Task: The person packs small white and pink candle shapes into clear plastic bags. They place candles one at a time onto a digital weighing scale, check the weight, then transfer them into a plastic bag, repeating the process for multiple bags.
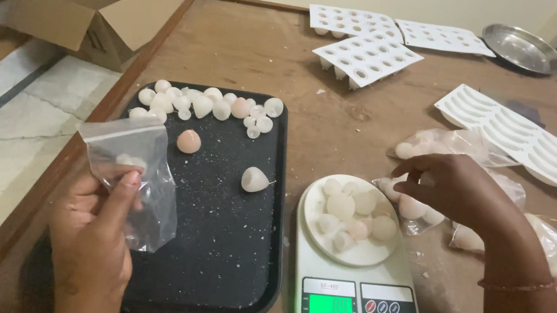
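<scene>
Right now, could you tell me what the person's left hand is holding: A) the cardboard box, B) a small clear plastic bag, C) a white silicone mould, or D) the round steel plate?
B: the left hand pinches a small clear plastic bag with a few pale pieces inside, raised over the edge of the black tray, while the moulds, plate and box lie untouched farther off.
</scene>
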